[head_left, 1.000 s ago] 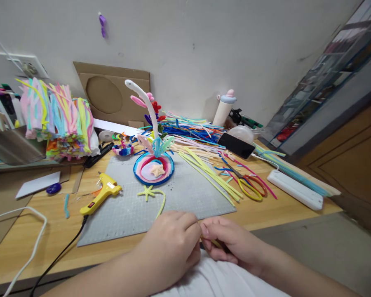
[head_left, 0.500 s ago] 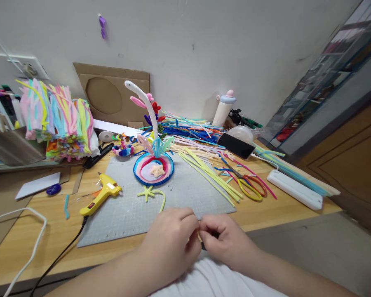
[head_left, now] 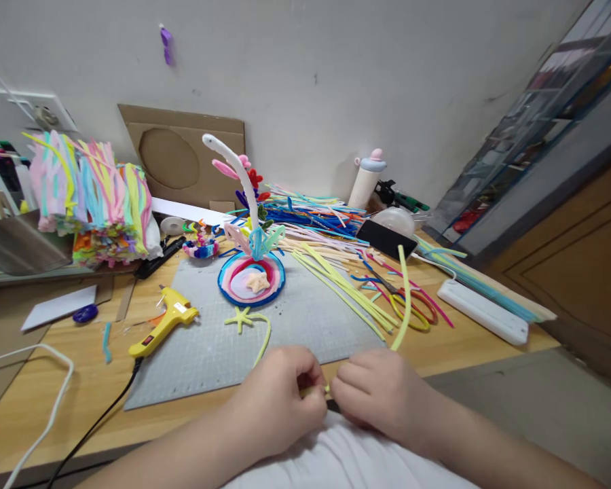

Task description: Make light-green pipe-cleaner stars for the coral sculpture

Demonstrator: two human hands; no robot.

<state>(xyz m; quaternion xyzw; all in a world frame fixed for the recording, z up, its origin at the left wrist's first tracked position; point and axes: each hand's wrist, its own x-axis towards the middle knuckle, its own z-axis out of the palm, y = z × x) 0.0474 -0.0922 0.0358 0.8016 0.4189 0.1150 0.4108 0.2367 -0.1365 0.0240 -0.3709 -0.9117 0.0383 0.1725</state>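
Observation:
My left hand (head_left: 282, 394) and my right hand (head_left: 379, 387) meet at the table's front edge, just above my lap, fingers curled. A short bit of yellow pipe cleaner (head_left: 313, 390) shows in the pinch of my left hand. From behind my right hand a yellow pipe cleaner (head_left: 406, 299) sticks up; its lower part is hidden by the fist. Beyond my left hand, a small yellow pipe-cleaner star (head_left: 241, 320) lies on the grey cutting mat (head_left: 183, 367), its long curved tail running down behind that hand.
A round pipe-cleaner base (head_left: 227, 295) carries a tall white stem (head_left: 247, 190). The yellow glue gun (head_left: 163, 322) lies left, its cord trailing. Scissors (head_left: 412, 316), loose yellow pipe cleaners (head_left: 343, 282), a phone (head_left: 387, 239) and a white power strip (head_left: 481, 311) are to the right.
A yellow pipe cleaner now rises behind my right hand, which has turned more knuckles-up. A yellow bit has come into sight at my left fingers.

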